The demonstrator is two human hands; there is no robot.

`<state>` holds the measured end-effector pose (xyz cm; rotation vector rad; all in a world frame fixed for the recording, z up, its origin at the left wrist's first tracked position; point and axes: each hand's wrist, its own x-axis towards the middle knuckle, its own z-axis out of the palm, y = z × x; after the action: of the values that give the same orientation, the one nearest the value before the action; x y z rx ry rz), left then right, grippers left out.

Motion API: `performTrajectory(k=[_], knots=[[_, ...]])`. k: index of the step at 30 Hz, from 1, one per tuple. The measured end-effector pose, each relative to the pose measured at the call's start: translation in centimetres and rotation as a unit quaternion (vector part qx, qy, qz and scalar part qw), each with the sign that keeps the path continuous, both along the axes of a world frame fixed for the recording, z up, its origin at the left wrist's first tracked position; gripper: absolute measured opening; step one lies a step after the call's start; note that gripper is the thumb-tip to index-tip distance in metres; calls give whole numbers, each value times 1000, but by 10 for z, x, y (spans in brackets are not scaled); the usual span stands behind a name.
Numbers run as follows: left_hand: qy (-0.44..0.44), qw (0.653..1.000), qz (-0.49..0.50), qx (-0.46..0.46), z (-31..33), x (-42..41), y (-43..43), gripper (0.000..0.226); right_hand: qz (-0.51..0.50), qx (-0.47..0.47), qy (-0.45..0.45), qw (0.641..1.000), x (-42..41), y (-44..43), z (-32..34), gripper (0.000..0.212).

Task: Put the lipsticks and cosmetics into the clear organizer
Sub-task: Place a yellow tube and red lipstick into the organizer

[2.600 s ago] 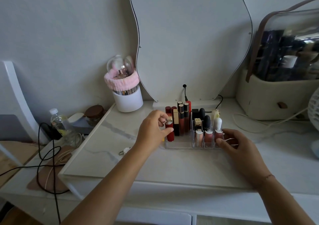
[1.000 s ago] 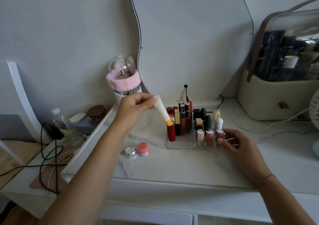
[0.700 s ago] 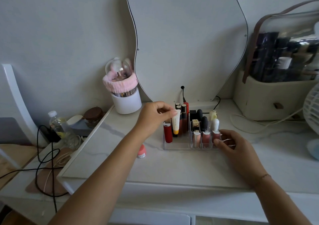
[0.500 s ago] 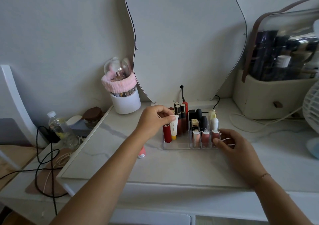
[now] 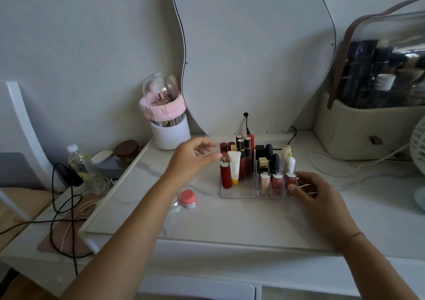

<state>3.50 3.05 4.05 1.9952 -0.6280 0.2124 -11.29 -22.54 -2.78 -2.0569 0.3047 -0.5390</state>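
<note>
With the left hand (image 5: 190, 159) spread empty and the right hand (image 5: 308, 190) bracing the clear organizer (image 5: 239, 194), the pink-capped jar (image 5: 188, 199), judged light, rigid and smooth, is best pinched across its cap.

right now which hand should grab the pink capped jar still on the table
Left. The left hand is open and empty, with the pink-capped jar lying just below its wrist. The right hand rests against the clear organizer on the far side.
</note>
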Motion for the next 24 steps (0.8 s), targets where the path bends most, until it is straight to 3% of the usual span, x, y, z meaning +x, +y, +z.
performTrajectory(k=[3,8,12,19,24], knots=[[45,997,43,40,-11,0,45,14,1,0,-1,1000,0,0,0,37],[145,976,42,155,-42,-12,103,38,4,10,-4,1000,-1,1,0,36],[112,977,-5,184,-55,-22,106,41,6,14,-4,1000,-2,1,0,33],[80,986,86,118,-58,-23,108,28,5,7,-4,1000,-1,1,-1,35],[43,995,86,37,-30,-29,97,25,1,6,-4,1000,-1,0,-2,34]])
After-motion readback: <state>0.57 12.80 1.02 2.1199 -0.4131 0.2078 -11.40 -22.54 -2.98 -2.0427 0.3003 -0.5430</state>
